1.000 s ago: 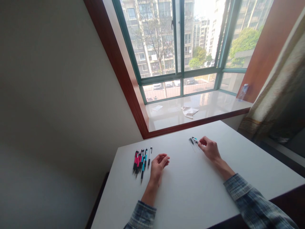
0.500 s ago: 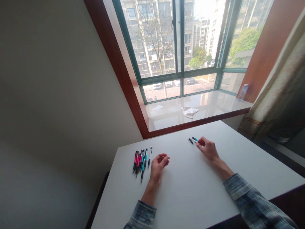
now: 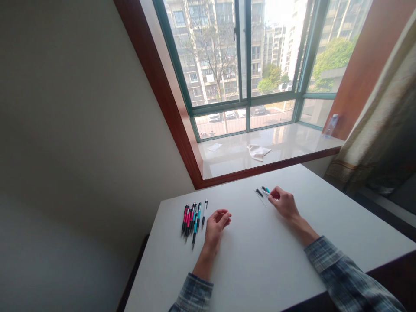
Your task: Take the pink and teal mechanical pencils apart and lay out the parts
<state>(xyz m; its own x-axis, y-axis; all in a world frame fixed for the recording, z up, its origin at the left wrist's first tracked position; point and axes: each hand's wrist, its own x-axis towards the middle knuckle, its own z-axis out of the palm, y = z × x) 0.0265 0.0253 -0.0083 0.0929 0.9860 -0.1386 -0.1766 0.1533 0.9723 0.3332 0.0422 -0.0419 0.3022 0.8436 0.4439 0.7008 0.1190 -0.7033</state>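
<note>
My right hand [image 3: 284, 204] is closed in a pinch at the far side of the white table, with a small pale pen part [image 3: 265, 193] at its fingertips. Beside those fingers lie a black pen grip [image 3: 259, 192], a thin refill [image 3: 261, 200] and a turquoise pen piece [image 3: 268, 190]. My left hand [image 3: 216, 227] rests on its side with curled fingers, thumb and fingertips together; whatever they hold, if anything, is hidden. Left of it is a cluster of pink and turquoise pens [image 3: 189, 219], with black grips. A clear-barrelled pen [image 3: 204, 214] lies between that cluster and my left hand.
The white table [image 3: 253, 264] meets a wall on the left and a window ledge [image 3: 227, 162] behind. On the ledge are a crumpled cloth [image 3: 259, 152], a paper [image 3: 214, 147] and a plastic bottle [image 3: 330, 126]. A curtain [image 3: 364, 125] hangs at the right.
The black grip and thin refill have shifted slightly left, away from my right fingers. My left hand and the pen cluster look unmoved.
</note>
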